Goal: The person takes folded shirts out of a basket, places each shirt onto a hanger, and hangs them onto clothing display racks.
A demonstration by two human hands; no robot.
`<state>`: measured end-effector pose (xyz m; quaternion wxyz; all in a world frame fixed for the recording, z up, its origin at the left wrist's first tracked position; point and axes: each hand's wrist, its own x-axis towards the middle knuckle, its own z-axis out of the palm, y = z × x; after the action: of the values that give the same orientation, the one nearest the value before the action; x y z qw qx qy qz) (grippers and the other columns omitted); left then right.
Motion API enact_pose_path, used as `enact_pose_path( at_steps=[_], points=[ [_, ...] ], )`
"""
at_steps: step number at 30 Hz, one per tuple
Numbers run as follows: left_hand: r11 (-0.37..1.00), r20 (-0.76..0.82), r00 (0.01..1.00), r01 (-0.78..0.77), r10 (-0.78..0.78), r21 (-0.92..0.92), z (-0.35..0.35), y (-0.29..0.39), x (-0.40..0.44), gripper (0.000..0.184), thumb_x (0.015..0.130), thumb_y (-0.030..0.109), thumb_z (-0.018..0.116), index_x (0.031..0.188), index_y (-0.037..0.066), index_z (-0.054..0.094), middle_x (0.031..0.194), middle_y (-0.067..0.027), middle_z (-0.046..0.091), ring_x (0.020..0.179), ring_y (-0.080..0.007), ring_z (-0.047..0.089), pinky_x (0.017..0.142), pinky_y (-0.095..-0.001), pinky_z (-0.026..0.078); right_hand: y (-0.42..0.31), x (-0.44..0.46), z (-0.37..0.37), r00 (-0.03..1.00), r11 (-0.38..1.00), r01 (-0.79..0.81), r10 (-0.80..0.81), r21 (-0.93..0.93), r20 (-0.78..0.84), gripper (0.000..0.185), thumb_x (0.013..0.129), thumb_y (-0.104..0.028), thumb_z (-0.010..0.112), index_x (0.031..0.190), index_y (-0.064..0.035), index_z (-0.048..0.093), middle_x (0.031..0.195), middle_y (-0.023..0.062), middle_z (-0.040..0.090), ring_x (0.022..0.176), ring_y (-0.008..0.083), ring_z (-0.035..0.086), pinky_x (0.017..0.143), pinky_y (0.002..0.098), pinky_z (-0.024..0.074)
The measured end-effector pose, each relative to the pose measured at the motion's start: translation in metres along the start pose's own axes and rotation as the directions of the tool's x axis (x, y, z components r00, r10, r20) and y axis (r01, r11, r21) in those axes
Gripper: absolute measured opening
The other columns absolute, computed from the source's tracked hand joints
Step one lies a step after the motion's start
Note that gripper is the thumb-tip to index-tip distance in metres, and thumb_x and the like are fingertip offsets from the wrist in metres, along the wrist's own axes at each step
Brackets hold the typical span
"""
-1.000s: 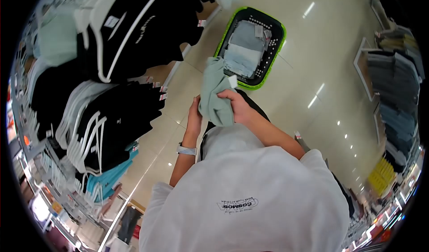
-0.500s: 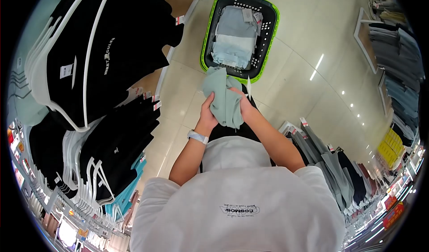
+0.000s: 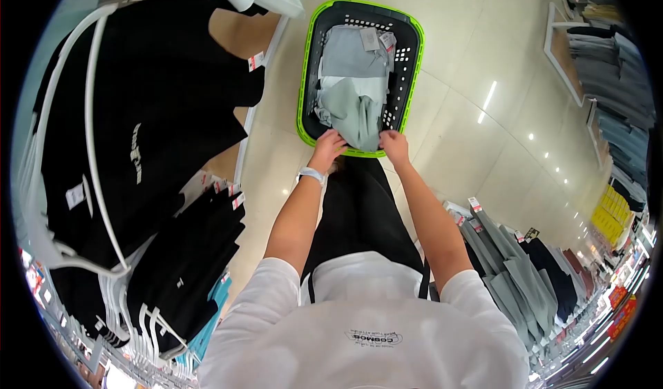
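Shiny floor (image 3: 469, 64) lies under your basket (image 3: 407, 78); black shirts (image 3: 173, 57) hang to the left. Half a second ago, you had the green cloth (image 3: 354, 113) up between your hands. Now it lies in the basket, on the near end of the pile (image 3: 349, 51), so it has joined the other clothes. Your left hand (image 3: 328, 149) and right hand (image 3: 394, 147) are at its near corners, fingers bent; I can't tell if they pinch it.

Bright, floor (image 3: 456, 51) streaked with glare, edges bowed and black
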<state>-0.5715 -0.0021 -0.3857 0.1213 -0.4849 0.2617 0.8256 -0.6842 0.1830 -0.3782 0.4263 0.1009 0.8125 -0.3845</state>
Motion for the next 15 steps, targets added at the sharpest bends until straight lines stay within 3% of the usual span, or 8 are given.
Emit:
enact_pose_path(
  at_steps=[4, 6, 7, 8, 9, 10, 13, 15],
  points=[
    [0.922, -0.375, 0.925, 0.093, 0.060, 0.375, -0.042, -0.014, 0.014, 0.033, 0.083, 0.016, 0.053, 0.113, 0.005, 0.047, 0.107, -0.0111, 0.054, 0.094, -0.0204, 0.056, 0.074, -0.0350, 0.048, 0.045, -0.014, 0.009, 0.957, 0.935, -0.112, 0.010, -0.336, -0.291, 0.039, 0.079, -0.030, 0.059, 0.099, 0.0040, 0.057, 0.079, 0.0113, 0.061, 0.079, 0.0164, 0.060, 0.064, 0.0283, 0.0480],
    [0.905, -0.486, 0.870, 0.138, 0.084, 0.403, -0.058, -0.016, 0.010, 0.039, 0.080, 0.014, 0.056, 0.116, 0.004, 0.045, 0.110, -0.0129, 0.053, 0.093, -0.0212, 0.057, 0.071, -0.0353, 0.049, 0.084, -0.007, 0.020, 0.857, 0.892, -0.441, 0.388, -0.096, -0.338, 0.055, 0.078, -0.036, 0.061, 0.112, 0.0060, 0.048, 0.087, 0.0167, 0.061, 0.084, 0.0212, 0.060, 0.065, 0.0307, 0.0498],
    [0.896, -0.579, 0.808, 0.176, 0.105, 0.408, -0.063, -0.017, 0.004, 0.043, 0.079, 0.014, 0.058, 0.118, 0.003, 0.043, 0.112, -0.0139, 0.052, 0.096, -0.0232, 0.056, 0.074, -0.0358, 0.048, 0.082, -0.011, 0.020, 0.859, 0.894, -0.439, 0.387, -0.090, -0.336, 0.055, 0.078, -0.036, 0.061, 0.112, 0.0060, 0.048, 0.087, 0.0167, 0.061, 0.084, 0.0212, 0.060, 0.065, 0.0307, 0.0498],
    [0.888, -0.663, 0.737, 0.213, 0.128, 0.408, -0.067, -0.018, -0.001, 0.048, 0.077, 0.013, 0.061, 0.119, 0.003, 0.041, 0.114, -0.0148, 0.051, 0.098, -0.0253, 0.056, 0.077, -0.0363, 0.048, 0.081, -0.015, 0.018, 0.833, 0.832, -0.505, 0.540, 0.228, -0.125, 0.060, 0.079, -0.038, 0.062, 0.115, 0.0062, 0.043, 0.092, 0.0188, 0.060, 0.085, 0.0238, 0.060, 0.067, 0.0326, 0.0503],
    [0.888, -0.660, 0.739, 0.205, 0.136, 0.412, -0.068, -0.017, -0.004, 0.048, 0.077, 0.013, 0.061, 0.119, 0.003, 0.041, 0.114, -0.0148, 0.051, 0.098, -0.0253, 0.056, 0.077, -0.0363, 0.048, 0.079, -0.017, 0.017, 0.792, 0.654, -0.572, 0.597, 0.495, 0.126, 0.066, 0.079, -0.041, 0.062, 0.118, 0.0065, 0.039, 0.097, 0.0209, 0.058, 0.087, 0.0264, 0.060, 0.069, 0.0346, 0.0508],
    [0.907, -0.633, 0.768, 0.194, 0.097, 0.375, -0.069, -0.016, -0.007, 0.050, 0.077, 0.013, 0.061, 0.121, 0.003, 0.038, 0.116, -0.0159, 0.050, 0.100, -0.0272, 0.055, 0.081, -0.0370, 0.047, 0.083, -0.014, 0.022, 0.808, 0.596, -0.538, 0.566, 0.596, 0.164, 0.064, 0.080, -0.045, 0.060, 0.116, 0.0053, 0.041, 0.101, 0.0206, 0.056, 0.088, 0.0289, 0.060, 0.069, 0.0376, 0.0511],
    [0.952, -0.512, 0.857, 0.111, 0.054, 0.286, -0.079, -0.017, 0.000, 0.051, 0.078, 0.015, 0.063, 0.120, -0.001, 0.039, 0.115, -0.0190, 0.049, 0.105, -0.0305, 0.052, 0.088, -0.0393, 0.044, 0.079, 0.001, 0.033, 0.831, 0.624, -0.520, 0.528, 0.584, 0.175, 0.061, 0.081, -0.043, 0.060, 0.114, 0.0055, 0.044, 0.102, 0.0209, 0.057, 0.088, 0.0282, 0.060, 0.070, 0.0373, 0.0509],
    [0.984, -0.263, 0.963, 0.104, -0.062, 0.146, -0.091, -0.021, 0.019, 0.051, 0.077, 0.017, 0.065, 0.117, -0.005, 0.041, 0.113, -0.0206, 0.051, 0.106, -0.0309, 0.052, 0.088, -0.0399, 0.045, 0.080, 0.011, 0.040, 0.831, 0.661, -0.515, 0.541, 0.546, 0.130, 0.054, 0.083, -0.040, 0.058, 0.110, 0.0050, 0.047, 0.095, 0.0205, 0.059, 0.081, 0.0286, 0.062, 0.067, 0.0377, 0.0513]
  ],
)
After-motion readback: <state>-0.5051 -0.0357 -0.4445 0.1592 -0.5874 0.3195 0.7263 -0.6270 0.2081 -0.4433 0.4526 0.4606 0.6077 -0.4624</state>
